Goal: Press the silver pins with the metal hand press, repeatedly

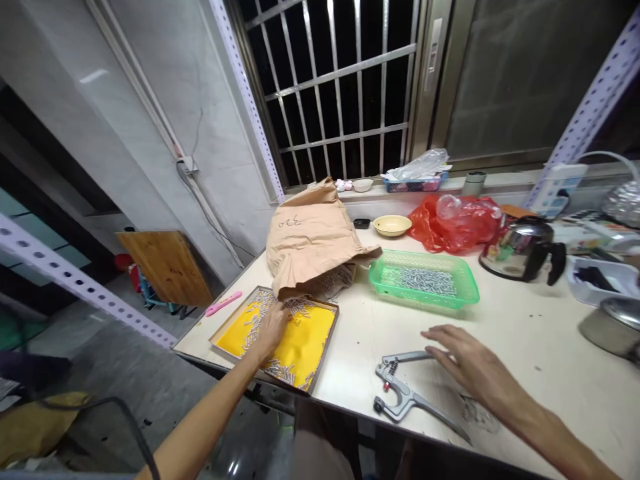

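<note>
My left hand (271, 328) reaches into a shallow tray with a yellow lining (305, 347) and rests among several small silver metal pieces; its fingers are bent down over them, and what they hold, if anything, is hidden. A torn brown paper sack (310, 237) lies over the tray's far end and spills more pieces. My right hand (467, 363) lies flat and open on the table, fingers spread, its fingertips beside the upper handle of grey metal hand pliers (400, 393). A green plastic basket (467, 293) holding silver pieces stands beyond the hand.
A steel kettle (523, 248), a red plastic bag (457, 223) and a yellow bowl (392, 225) stand at the back by the barred window. A pink cutter (223, 303) lies at the left table edge. A pot lid (613, 323) and containers crowd the right.
</note>
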`<state>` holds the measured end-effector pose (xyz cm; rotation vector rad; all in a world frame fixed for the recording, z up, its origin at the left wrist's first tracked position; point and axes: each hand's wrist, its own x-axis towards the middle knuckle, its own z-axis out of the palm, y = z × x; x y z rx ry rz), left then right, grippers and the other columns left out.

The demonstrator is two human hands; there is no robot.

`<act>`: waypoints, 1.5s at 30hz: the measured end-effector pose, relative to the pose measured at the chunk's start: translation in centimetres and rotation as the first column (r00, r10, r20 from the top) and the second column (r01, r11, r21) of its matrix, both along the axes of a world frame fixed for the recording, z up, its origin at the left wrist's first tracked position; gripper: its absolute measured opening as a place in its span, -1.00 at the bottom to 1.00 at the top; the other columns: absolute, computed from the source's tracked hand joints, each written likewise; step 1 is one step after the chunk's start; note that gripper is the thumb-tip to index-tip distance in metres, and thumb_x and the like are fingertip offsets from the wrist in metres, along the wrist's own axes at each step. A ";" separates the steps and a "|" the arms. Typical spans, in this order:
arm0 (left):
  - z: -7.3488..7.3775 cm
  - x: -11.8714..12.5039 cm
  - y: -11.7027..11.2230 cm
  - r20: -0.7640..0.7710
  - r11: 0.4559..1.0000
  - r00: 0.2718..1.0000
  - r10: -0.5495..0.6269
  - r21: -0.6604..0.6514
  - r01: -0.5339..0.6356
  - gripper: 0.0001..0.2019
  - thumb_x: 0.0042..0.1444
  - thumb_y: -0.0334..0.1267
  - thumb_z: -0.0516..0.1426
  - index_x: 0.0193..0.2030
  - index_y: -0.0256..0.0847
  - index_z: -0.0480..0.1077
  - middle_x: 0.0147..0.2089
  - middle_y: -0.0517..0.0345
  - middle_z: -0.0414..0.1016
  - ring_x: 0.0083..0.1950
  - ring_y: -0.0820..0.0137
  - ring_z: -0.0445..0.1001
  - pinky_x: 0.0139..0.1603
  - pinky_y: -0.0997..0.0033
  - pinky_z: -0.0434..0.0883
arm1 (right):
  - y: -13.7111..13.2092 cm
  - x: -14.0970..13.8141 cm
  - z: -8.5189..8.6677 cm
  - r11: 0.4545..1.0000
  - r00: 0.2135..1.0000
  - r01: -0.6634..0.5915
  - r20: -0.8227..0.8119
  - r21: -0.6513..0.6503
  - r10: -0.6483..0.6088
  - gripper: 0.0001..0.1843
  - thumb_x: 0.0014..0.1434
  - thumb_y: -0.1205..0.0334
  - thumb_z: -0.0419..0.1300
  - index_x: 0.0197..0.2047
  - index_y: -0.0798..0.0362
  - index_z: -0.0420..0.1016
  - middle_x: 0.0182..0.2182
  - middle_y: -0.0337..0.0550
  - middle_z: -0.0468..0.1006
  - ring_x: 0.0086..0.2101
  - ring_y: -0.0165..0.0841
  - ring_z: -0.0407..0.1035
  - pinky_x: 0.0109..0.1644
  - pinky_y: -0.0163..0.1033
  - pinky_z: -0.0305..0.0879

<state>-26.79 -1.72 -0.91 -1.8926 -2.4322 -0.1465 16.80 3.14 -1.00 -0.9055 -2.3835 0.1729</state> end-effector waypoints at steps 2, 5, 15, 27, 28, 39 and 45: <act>0.2 -0.2 0.3 -0.019 1.000 1.000 -0.020 -0.022 0.020 -0.82 0.14 -0.44 -0.01 -0.38 -0.28 0.40 -0.19 0.01 0.35 -0.07 0.24 0.28 -0.08 0.40 0.22 | -3.3 -0.2 -0.5 0.991 0.999 -0.041 -0.004 -0.128 0.041 -0.69 0.39 0.17 -0.13 -0.04 0.04 0.40 -0.16 -0.02 0.38 -0.16 -0.18 0.30 -0.12 -0.10 0.31; 1.1 -0.3 0.3 -0.051 0.999 0.998 -0.034 -0.036 0.032 -0.82 0.12 -0.43 -0.02 -0.38 -0.29 0.39 -0.22 -0.03 0.38 -0.12 0.21 0.32 -0.14 0.39 0.25 | -6.6 -0.2 -1.0 0.970 0.999 -0.032 0.021 -0.242 0.038 -0.80 0.35 0.27 -0.02 -0.08 0.05 0.41 -0.25 -0.05 0.37 -0.22 -0.18 0.27 -0.18 -0.12 0.28; 2.9 15.9 -3.7 0.853 0.990 0.522 -0.005 -0.071 0.126 -0.59 -0.08 0.08 0.14 -0.31 -0.28 0.45 -0.45 0.15 0.39 -0.46 0.39 0.34 -0.61 0.57 0.23 | -6.9 -0.5 -2.3 0.981 0.975 0.135 0.195 -0.138 -0.106 -0.87 0.23 0.50 0.16 -0.29 0.10 0.42 -0.36 -0.15 0.34 -0.28 -0.24 0.20 -0.19 -0.19 0.06; -1.4 21.6 -3.2 0.902 0.968 0.396 0.171 -0.229 0.104 -0.43 -0.20 0.23 0.21 -0.37 -0.35 0.42 -0.63 0.27 0.22 -0.66 0.59 0.06 -0.69 0.64 -0.03 | -5.4 -0.1 -3.4 0.976 0.960 0.207 0.208 -0.070 -0.189 -0.87 0.26 0.48 0.17 -0.28 0.08 0.43 -0.33 -0.16 0.35 -0.26 -0.24 0.17 -0.19 -0.17 0.02; -1.4 21.6 -3.2 0.897 0.966 0.406 0.173 -0.234 0.106 -0.43 -0.20 0.24 0.21 -0.38 -0.35 0.42 -0.63 0.28 0.21 -0.66 0.59 0.05 -0.69 0.63 -0.04 | -5.4 -0.1 -3.3 0.975 0.959 0.211 0.207 -0.073 -0.192 -0.87 0.26 0.48 0.17 -0.29 0.08 0.43 -0.33 -0.15 0.35 -0.26 -0.23 0.16 -0.19 -0.18 0.02; -0.5 21.7 -2.2 0.828 0.911 0.504 0.245 -0.374 0.171 -0.44 -0.29 0.29 0.16 -0.52 -0.28 0.30 -0.71 0.30 0.17 -0.72 0.58 0.04 -0.73 0.60 -0.04 | -5.5 -0.3 -3.4 0.969 0.955 0.229 0.212 -0.093 -0.205 -0.87 0.27 0.47 0.16 -0.29 0.09 0.40 -0.33 -0.14 0.34 -0.24 -0.22 0.16 -0.16 -0.17 0.02; 0.2 21.7 -2.0 0.820 0.854 0.459 0.341 -0.475 0.214 -0.50 -0.28 0.22 0.18 -0.58 -0.23 0.20 -0.73 0.33 0.14 -0.75 0.61 0.01 -0.72 0.62 -0.11 | -5.8 -0.4 -2.8 0.966 0.948 0.242 0.234 -0.093 -0.215 -0.86 0.25 0.51 0.14 -0.30 0.10 0.38 -0.33 -0.13 0.33 -0.26 -0.21 0.15 -0.17 -0.16 0.02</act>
